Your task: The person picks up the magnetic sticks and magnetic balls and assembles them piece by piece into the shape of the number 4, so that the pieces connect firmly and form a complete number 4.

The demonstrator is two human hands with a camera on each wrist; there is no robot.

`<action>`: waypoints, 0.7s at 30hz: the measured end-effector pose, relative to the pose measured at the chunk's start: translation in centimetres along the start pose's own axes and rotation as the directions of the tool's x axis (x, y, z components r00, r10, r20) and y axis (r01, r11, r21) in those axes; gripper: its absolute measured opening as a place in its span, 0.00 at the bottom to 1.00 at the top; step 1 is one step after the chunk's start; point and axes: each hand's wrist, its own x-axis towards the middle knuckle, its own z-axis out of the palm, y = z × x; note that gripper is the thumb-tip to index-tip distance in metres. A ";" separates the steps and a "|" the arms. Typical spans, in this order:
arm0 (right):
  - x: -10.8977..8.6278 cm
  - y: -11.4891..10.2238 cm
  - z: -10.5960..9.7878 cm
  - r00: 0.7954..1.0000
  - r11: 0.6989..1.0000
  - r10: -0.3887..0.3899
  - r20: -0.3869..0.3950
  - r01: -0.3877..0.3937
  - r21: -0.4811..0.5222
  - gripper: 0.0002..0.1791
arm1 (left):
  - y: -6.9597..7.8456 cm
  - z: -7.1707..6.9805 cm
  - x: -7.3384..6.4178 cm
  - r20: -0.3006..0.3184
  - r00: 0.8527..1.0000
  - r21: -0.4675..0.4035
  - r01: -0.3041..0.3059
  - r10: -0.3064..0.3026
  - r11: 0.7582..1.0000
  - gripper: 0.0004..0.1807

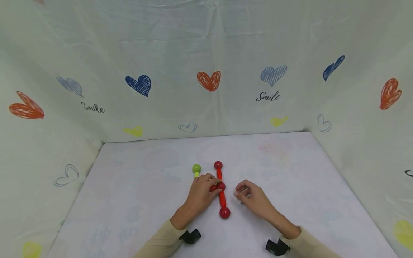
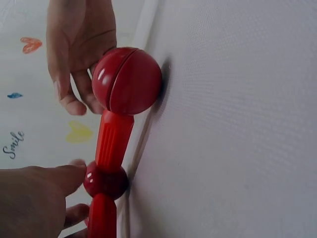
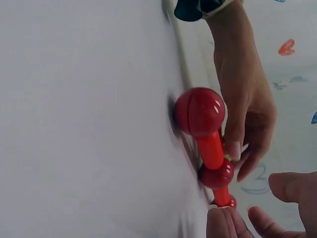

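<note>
A line of red balls joined by red rods (image 1: 222,199) lies on the table, pointing away from me. My left hand (image 1: 200,191) is at the middle red ball (image 1: 221,186), thumb and index finger pinching around it from the left. Another red ball (image 1: 212,188) shows partly between those fingers. A green ball (image 1: 196,168) on a yellow-green rod (image 1: 196,175) stands out beyond the left hand, which hides the rod's other end. My right hand (image 1: 253,199) hovers to the right of the line, apart from it, fingers loosely bent and nothing seen in them.
The white table (image 1: 155,161) meets a pale curtain (image 1: 167,107) printed with hearts along its back and sides. A black wrist camera (image 1: 191,236) sits on the left wrist, and another black camera (image 1: 277,247) on the right.
</note>
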 end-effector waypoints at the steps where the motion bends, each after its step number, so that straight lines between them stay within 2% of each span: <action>1: 0.2 0.0 -0.3 1.000 1.000 0.004 -0.012 -0.004 0.001 0.10 | -0.2 -0.1 -0.1 -0.010 1.000 -0.007 -0.010 0.010 1.000 0.20; 6: 1.0 0.4 -2.0 0.997 1.000 0.029 -0.066 -0.029 -0.004 0.08 | -1.6 -1.1 -0.2 -0.079 0.996 -0.031 -0.048 0.045 0.998 0.22; 10: 1.5 1.0 -3.5 0.995 0.999 0.035 -0.089 -0.036 -0.014 0.09 | -3.0 -2.4 -0.3 -0.120 0.992 -0.036 -0.045 0.041 0.998 0.21; 17: 2.5 2.2 -6.1 0.990 0.998 0.000 -0.144 -0.008 -0.056 0.12 | -5.7 -4.5 -0.4 -0.174 0.984 -0.017 0.036 -0.038 0.999 0.20; 21: 2.9 2.6 -7.6 0.984 0.990 -0.013 -0.177 -0.013 -0.141 0.14 | -7.9 -5.5 -0.4 -0.196 0.978 0.007 0.074 -0.071 0.997 0.20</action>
